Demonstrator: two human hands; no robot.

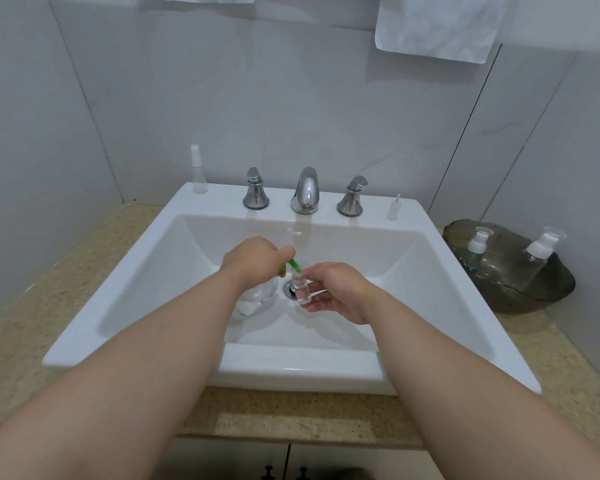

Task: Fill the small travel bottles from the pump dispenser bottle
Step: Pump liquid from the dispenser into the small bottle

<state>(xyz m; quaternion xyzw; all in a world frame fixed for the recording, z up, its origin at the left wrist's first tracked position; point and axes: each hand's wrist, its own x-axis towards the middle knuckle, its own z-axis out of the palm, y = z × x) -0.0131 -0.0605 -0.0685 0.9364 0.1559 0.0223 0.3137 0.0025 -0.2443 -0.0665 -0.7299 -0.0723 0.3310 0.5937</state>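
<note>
Over the white sink, my left hand grips the green pump head of a clear pump dispenser bottle, tilted so its nozzle points right. The green nozzle tip meets the mouth of a small clear travel bottle. My right hand pinches that small bottle upright above the drain. A clear spray bottle stands on the sink ledge at the back left. A small white pump insert stands on the ledge at the back right.
A chrome faucet with two handles sits at the back of the sink. A dark glass bowl on the right counter holds two capped travel bottles. White towels hang above. Speckled counter surrounds the sink.
</note>
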